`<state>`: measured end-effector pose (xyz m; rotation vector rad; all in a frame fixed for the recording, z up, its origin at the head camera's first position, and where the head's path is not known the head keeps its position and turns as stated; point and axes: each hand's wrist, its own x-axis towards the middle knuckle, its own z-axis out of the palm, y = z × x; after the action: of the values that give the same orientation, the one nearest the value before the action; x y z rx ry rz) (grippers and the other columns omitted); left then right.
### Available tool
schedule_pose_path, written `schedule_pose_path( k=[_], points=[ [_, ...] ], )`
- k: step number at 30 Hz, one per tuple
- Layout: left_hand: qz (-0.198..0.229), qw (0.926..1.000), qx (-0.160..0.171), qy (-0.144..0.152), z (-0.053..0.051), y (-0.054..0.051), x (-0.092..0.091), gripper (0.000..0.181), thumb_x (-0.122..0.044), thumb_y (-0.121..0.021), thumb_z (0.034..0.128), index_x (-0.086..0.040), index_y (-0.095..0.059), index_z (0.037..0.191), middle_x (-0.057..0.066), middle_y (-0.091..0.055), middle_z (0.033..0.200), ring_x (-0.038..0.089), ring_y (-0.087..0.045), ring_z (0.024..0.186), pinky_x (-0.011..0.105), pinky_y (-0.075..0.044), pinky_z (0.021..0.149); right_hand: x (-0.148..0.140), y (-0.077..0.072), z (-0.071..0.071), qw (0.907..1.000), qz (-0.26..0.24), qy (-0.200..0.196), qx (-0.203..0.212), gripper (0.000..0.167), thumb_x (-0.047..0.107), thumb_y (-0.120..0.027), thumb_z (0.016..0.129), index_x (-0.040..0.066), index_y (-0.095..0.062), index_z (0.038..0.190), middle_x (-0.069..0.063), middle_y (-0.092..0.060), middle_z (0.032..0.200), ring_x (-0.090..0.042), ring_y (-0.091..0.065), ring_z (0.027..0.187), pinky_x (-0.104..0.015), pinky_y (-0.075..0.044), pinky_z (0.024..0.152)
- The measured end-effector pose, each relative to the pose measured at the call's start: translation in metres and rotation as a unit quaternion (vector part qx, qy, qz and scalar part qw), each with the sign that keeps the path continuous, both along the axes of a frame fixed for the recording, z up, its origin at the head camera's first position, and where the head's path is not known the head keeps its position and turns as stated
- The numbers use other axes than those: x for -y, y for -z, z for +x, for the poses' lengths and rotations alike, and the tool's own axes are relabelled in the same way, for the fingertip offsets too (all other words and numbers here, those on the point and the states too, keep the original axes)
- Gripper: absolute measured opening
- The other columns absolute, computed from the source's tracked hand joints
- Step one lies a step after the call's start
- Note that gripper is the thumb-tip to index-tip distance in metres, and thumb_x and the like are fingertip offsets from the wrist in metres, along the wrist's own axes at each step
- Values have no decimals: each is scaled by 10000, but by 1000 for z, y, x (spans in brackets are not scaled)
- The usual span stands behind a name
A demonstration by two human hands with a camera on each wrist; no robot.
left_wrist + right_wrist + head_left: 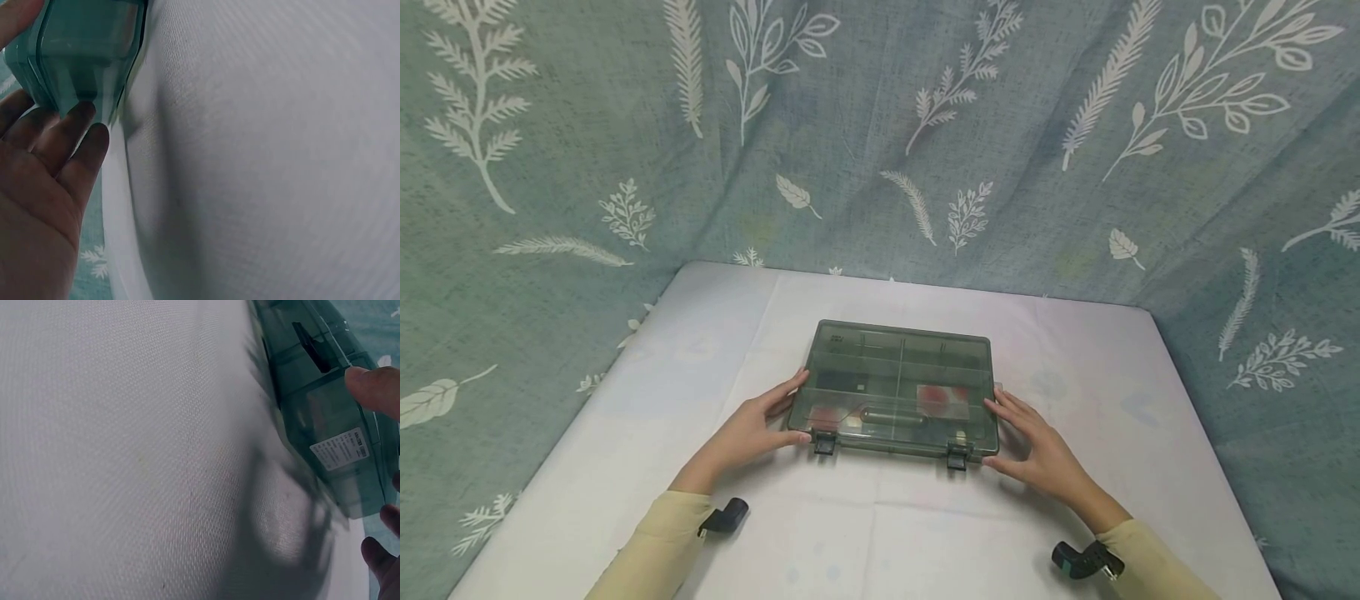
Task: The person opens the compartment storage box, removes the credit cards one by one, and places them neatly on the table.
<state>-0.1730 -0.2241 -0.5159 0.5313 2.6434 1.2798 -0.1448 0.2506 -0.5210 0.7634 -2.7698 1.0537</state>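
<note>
A transparent dark green compartment box (865, 371) with a lid and two black latches (957, 457) on its near edge is held between both hands. Red-and-clear items (942, 401) show through the lid. My left hand (752, 433) grips the left end, thumb at the near corner and fingers along the side; the left wrist view shows those fingertips (81, 115) against the box wall. My right hand (1037, 446) grips the right end likewise, its thumb (375, 387) on the near edge. A white printed label (340, 449) is visible on the box in the right wrist view.
The box is over a table with a white cloth (820, 533). Blue-green curtains (850, 108) with white leaf prints hang behind it and at both sides. Black wrist-worn devices (724, 517) are at both sleeves.
</note>
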Motion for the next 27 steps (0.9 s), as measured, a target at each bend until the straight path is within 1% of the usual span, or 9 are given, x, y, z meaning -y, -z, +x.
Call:
schedule_pose_path(
  k=[5, 9, 15, 19, 23, 26, 27],
  points=[
    [-10, 10000, 3, -66, 1, 0, 1, 1021, -464, -858, 782, -256, -305, 1615, 39, -265, 1662, 369, -425, 1424, 500, -380, 1158, 1, -1, 0, 10000, 18, 35, -30, 859, 316, -889, 799, 161, -474, 1535, -146, -354, 1620, -432, -330, 1457, -738, -388, 1040],
    [-68, 9999, -11, -114, 2, -1, 0, 1009, -491, -853, 777, -246, -330, 1605, 16, -287, 1655, 372, -401, 1440, 513, -368, 1170, 1, -3, 1, 10000, 1, 82, -43, 846, 322, -890, 798, 155, -489, 1524, -143, -370, 1612, -422, -342, 1452, -740, -403, 1022],
    [11, 9998, 72, -179, 3, -5, 0, 985, -481, -861, 774, -196, -371, 1580, 30, -314, 1646, 404, -393, 1439, 556, -359, 1168, 1, -7, 4, 9998, -57, 158, -53, 835, 325, -895, 791, 171, -505, 1513, -127, -390, 1602, -409, -377, 1433, -746, -416, 1002],
    [-17, 9997, 100, -229, 2, -4, 1, 970, -503, -854, 772, -180, -389, 1559, 46, -326, 1641, 411, -397, 1435, 579, -356, 1163, 1, -10, 4, 9997, -90, 206, -22, 803, 345, -891, 795, 150, -533, 1486, -103, -407, 1594, -401, -408, 1415, -735, -427, 1000],
    [-3, 9996, 101, -257, 0, -4, 1, 953, -522, -847, 768, -187, -402, 1542, 45, -335, 1638, 414, -398, 1434, 596, -349, 1161, 0, -14, 3, 9996, -224, 169, 60, 772, 342, -895, 791, 126, -557, 1451, -71, -420, 1589, -361, -437, 1406, -659, -455, 1040],
    [20, 9995, 121, -286, 0, -8, 1, 934, -518, -848, 773, -203, -411, 1536, 30, -343, 1635, 424, -391, 1436, 618, -336, 1161, -1, -17, 3, 9993, -339, 128, 111, 735, 314, -899, 789, 106, -574, 1414, -62, -435, 1580, -337, -476, 1377, -596, -474, 1059],
    [28, 9995, 129, -294, 0, -9, 1, 929, -513, -848, 776, -205, -412, 1537, 29, -346, 1633, 430, -387, 1436, 627, -331, 1160, -1, -18, 3, 9992, -368, 130, 118, 721, 306, -900, 788, 99, -581, 1401, -66, -444, 1574, -338, -490, 1363, -594, -474, 1059]
  ],
)
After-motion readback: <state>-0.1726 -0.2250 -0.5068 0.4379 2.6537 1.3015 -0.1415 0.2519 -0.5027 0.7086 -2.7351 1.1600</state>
